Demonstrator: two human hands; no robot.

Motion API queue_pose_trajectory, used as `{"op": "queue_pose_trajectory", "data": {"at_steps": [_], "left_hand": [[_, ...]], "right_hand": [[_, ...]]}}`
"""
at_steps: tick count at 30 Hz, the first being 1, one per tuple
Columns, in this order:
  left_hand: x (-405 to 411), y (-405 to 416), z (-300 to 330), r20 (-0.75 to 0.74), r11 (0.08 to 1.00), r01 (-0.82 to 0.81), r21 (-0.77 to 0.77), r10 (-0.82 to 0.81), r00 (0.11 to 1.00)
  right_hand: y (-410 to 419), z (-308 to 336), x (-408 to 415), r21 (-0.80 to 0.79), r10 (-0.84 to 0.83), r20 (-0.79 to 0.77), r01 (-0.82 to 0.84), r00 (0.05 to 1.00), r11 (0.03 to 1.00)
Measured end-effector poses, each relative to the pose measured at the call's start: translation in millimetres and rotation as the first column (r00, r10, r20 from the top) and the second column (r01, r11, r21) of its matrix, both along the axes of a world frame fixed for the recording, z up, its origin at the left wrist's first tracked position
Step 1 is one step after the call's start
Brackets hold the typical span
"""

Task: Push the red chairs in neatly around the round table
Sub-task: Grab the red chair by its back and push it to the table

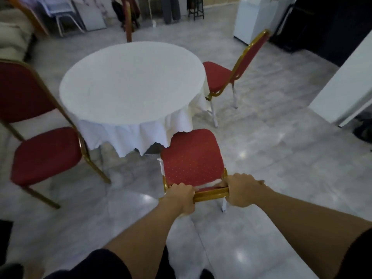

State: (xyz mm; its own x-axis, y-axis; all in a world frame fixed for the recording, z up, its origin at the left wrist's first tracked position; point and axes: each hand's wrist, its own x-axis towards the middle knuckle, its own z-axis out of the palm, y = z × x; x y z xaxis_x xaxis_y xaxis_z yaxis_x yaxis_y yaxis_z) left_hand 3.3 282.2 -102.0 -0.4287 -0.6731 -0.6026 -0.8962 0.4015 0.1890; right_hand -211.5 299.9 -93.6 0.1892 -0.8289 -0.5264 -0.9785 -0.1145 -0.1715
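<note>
A round table (130,81) under a white cloth stands in the middle of the room. Directly below me is a red chair (192,158) with a gold frame, its seat front just touching the hanging cloth. My left hand (181,196) and my right hand (241,189) both grip the gold top rail of its backrest. A second red chair (218,74) sits at the table's right side, its seat partly under the edge. A third red chair (44,152) stands at the left, turned sideways and apart from the table. A fourth chair's back (128,19) shows behind the table.
The floor is glossy grey tile. A white wall panel (342,81) juts in at the right. White cabinets (255,19) and a dark unit stand at the back right. Stacked chairs and boards lean at the back left.
</note>
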Motion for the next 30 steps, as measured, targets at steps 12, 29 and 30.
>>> {"op": "queue_pose_trajectory", "data": {"at_steps": [12,29,30], "left_hand": [[38,-25,-12,-0.083,0.919,-0.326,0.221,0.350,0.933],[101,-174,-20,-0.076,0.906,-0.403,0.128,0.414,0.907],[104,-177,-20,-0.066,0.910,-0.390,0.142,0.402,0.913]], "right_hand": [[-73,2,39,-0.033,0.217,-0.088,-0.220,0.972,0.975],[-224,0,103,0.017,0.232,-0.082,-0.232,0.969,0.973],[-226,1,105,0.034,0.244,-0.082,-0.242,0.966,0.970]]}}
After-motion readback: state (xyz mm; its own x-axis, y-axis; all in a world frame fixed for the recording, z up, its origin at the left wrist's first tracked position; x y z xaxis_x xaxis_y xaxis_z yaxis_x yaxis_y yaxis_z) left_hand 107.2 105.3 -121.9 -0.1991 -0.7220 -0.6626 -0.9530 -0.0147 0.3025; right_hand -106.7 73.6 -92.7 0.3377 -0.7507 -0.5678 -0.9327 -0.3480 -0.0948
